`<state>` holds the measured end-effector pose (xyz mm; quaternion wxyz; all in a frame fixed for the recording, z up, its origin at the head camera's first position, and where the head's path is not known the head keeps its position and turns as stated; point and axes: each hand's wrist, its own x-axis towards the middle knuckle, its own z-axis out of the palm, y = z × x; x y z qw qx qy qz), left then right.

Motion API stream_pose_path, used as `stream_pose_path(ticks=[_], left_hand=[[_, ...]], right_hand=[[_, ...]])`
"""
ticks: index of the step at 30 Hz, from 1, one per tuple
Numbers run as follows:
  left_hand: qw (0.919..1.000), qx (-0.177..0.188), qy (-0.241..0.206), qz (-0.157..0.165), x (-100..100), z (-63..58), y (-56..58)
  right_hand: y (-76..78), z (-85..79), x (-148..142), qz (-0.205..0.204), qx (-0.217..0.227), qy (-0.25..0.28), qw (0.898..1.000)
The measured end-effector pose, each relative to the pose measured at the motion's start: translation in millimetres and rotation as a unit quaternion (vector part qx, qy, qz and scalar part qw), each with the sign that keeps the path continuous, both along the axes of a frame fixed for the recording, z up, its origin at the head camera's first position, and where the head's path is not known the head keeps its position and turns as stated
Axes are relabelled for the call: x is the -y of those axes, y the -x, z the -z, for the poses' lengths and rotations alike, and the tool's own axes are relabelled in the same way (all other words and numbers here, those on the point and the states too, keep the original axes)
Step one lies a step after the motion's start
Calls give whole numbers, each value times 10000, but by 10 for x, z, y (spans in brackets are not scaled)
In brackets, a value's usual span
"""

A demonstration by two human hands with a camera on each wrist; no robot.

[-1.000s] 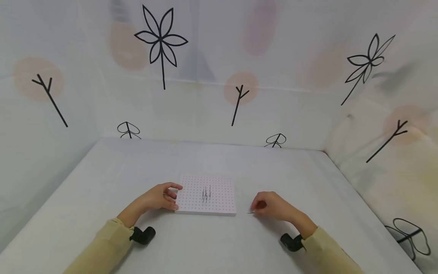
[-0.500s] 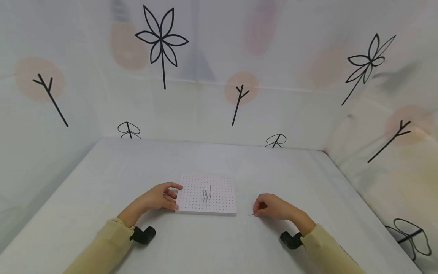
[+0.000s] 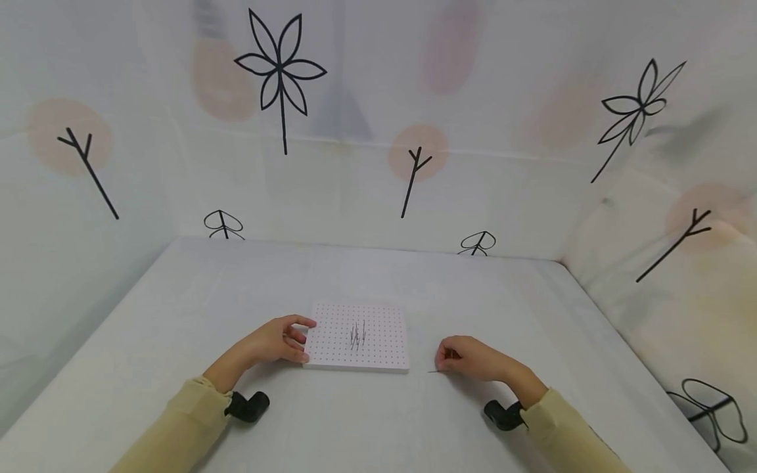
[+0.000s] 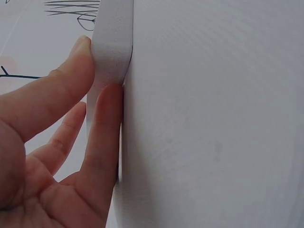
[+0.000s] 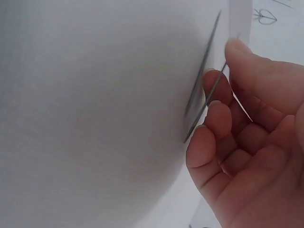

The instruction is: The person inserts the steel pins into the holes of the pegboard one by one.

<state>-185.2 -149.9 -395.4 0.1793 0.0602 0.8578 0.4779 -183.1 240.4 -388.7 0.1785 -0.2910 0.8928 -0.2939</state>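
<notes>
A white pegboard (image 3: 384, 351) with rows of small holes lies on the table. Several thin dark needles (image 3: 357, 336) stand in its middle. My left hand (image 3: 275, 340) holds the board's left edge, thumb at the near corner. In the left wrist view, the thumb (image 4: 71, 76) and a finger (image 4: 107, 118) bear against the edge. Right of the board, my right hand (image 3: 470, 358) pinches a thin dark needle (image 5: 209, 97) between thumb and fingertips, low over the table. Close beside it in the right wrist view runs a second thin dark line (image 5: 203, 64).
The white table (image 3: 355, 427) reaches back to a pale cloth wall (image 3: 355, 184) printed with plants. A black camera mount (image 3: 247, 406) sits on the left wrist and another mount (image 3: 504, 416) on the right, both close to the tabletop.
My right hand has shifted slightly down and right, then a touch back left, still pinching the needle. The left hand and the board have stayed in place.
</notes>
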Motion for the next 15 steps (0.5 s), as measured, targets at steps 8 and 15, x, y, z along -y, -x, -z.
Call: stream_pose_path(ticks=[8,15], left_hand=[[10000,-10,-17,-5,-11,-11,-8],[10000,-19,-7,-1,-7,-7,-4]], right_hand=[[4,-59,60,117,-449,260,9986],[54,-78,131,158,-487,498,9974]])
